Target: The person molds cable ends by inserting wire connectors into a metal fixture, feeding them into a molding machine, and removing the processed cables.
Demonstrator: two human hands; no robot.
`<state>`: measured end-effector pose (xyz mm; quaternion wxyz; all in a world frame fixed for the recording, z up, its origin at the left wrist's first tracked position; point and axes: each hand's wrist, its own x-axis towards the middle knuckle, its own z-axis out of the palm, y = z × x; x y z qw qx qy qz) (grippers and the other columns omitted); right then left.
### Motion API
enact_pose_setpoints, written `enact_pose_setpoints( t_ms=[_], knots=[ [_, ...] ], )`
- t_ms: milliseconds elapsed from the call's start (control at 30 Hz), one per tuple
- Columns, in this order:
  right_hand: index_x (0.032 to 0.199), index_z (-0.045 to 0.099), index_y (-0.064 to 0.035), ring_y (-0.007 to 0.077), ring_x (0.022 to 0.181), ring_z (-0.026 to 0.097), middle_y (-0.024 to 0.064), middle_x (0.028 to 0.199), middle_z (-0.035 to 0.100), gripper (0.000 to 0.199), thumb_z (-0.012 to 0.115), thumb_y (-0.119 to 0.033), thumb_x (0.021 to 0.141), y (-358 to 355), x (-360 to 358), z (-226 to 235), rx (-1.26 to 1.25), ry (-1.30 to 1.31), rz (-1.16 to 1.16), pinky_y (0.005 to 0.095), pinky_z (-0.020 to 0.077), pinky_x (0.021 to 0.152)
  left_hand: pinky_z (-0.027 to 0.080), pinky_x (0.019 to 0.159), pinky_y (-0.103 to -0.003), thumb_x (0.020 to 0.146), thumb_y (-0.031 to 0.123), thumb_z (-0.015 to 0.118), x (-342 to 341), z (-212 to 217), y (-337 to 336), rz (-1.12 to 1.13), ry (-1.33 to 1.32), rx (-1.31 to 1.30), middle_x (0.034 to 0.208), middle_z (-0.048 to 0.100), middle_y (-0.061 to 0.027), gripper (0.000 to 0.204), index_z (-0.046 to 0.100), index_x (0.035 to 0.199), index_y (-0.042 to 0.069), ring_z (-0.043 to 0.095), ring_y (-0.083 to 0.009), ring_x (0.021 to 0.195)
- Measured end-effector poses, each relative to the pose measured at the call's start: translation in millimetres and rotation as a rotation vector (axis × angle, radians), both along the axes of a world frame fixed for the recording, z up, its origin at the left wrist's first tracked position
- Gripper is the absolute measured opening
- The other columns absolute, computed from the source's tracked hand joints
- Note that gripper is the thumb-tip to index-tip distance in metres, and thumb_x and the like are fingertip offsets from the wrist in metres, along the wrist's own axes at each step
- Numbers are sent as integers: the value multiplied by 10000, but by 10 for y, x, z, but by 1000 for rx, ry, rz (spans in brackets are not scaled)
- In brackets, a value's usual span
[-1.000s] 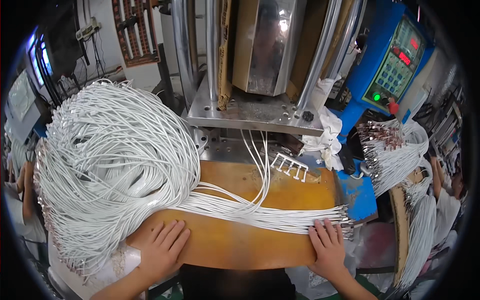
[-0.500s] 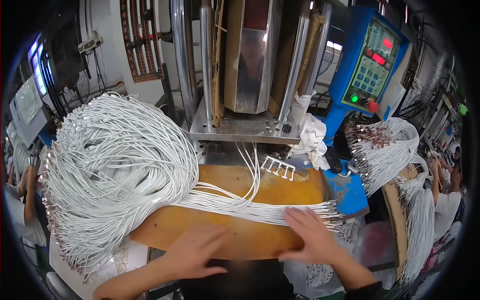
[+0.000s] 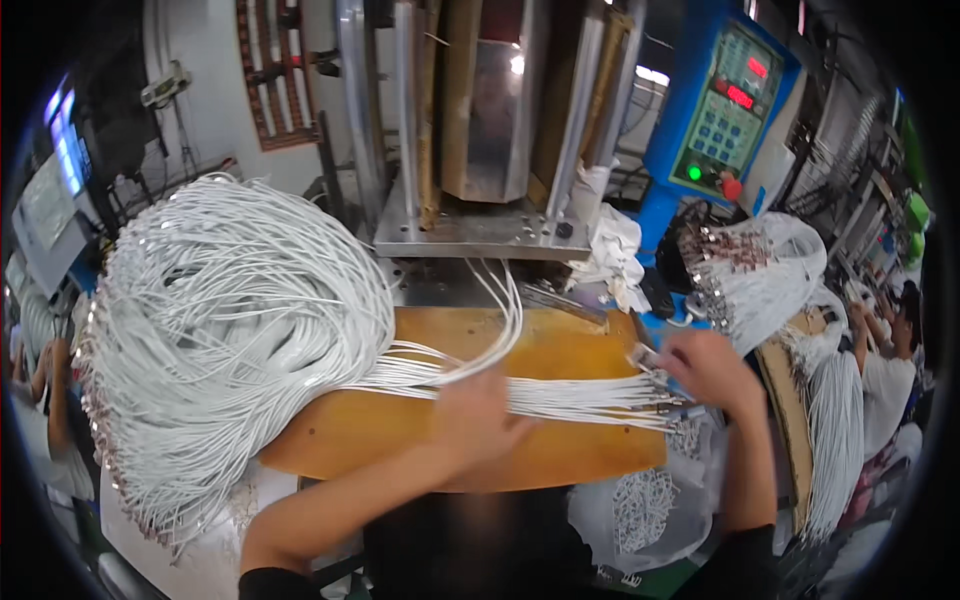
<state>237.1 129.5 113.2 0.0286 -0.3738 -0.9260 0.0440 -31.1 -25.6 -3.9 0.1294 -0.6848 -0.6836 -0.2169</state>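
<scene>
Left hand (image 3: 478, 412) lay on the row of white cables (image 3: 560, 395) stretched across the yellow-brown board (image 3: 400, 440), fingers pressed down over the strands; motion blur hid whether they were gripping any. Right hand (image 3: 708, 368) sat at the row's far end, by the metal connector tips (image 3: 662, 400), fingers curled around a small connector; the exact grip could not be told. A large coiled bundle of white cables (image 3: 220, 340) rested at the board's left, under the moulding press (image 3: 480, 150). A blue control panel (image 3: 728, 110) stood behind.
</scene>
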Motion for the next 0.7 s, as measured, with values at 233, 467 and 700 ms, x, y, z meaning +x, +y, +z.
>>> enact_pose_setpoints(
  t_ms=[233, 467, 700],
  knots=[
    [1127, 680, -44, 380, 959, 656, 177, 997, 695, 614, 824, -479, 718, -139, 3, -699, 274, 347, 333, 459, 508, 870, 491, 906, -465, 863, 310, 726, -641, 77, 53, -212, -363, -298, 1018, 670, -189, 388, 661, 1096, 7, 649, -387, 948],
    [1206, 654, -10, 362, 1030, 646, 183, 1058, 701, 570, 778, -406, 815, -264, -810, -1029, -51, 324, 300, 439, 499, 904, 500, 818, -445, 908, 261, 677, -641, 199, 165, -351, -586, -219, 930, 674, -200, 290, 677, 976, -22, 643, -384, 885],
    [1099, 709, -21, 384, 959, 665, 207, 1018, 707, 296, 678, -174, 847, -145, -678, -342, -20, -145, -255, 460, 503, 858, 486, 755, -388, 923, 258, 678, -724, 301, 45, -190, -852, -204, 830, 660, -169, 288, 675, 894, -29, 638, -298, 812]
  ],
)
